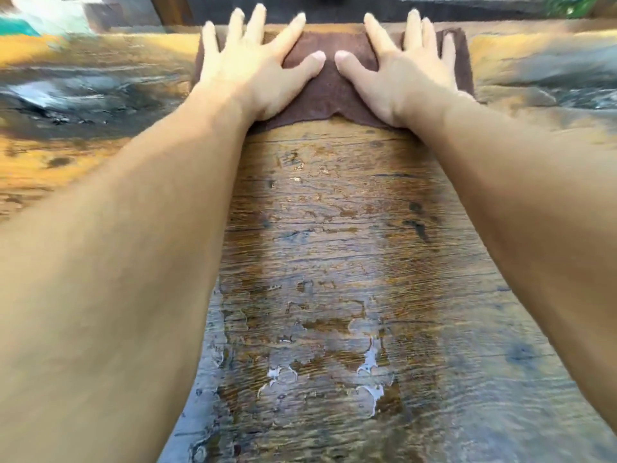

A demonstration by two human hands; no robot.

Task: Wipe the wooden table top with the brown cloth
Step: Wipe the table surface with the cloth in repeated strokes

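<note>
Both hands lay flat with fingers spread, the left hand [253, 66] and right hand [400, 71] pressing side by side on the brown cloth [329, 85], gripping nothing. The cloth sat at the far edge of the wooden tabletop [334, 245], where thin water patches [370, 362] glistened nearer the person.

Warm sunlight, blurred green foliage [571, 5] and a dark wooden post [173, 8] behind.
</note>
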